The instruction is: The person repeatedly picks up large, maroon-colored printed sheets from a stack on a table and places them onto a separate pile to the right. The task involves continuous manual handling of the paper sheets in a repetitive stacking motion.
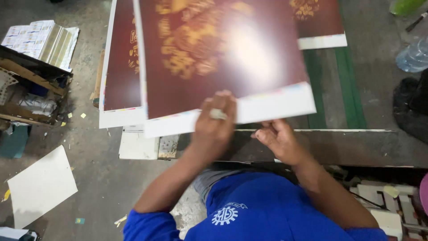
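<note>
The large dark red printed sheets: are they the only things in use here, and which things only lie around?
In use:
- top dark red glossy sheet with gold ornament, held at its white edge by left hand and right hand
- stack of like sheets beneath

Lying about:
- white cardboard piece on floor
- clear plastic bottle
- bundle of small printed cards

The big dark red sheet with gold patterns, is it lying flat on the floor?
No, the dark red sheet is lifted and blurred, held at its white edge by the left hand and right hand.

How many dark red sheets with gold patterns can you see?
3: one in the left hand, one beneath at left, one top right. More may be hidden.
</note>
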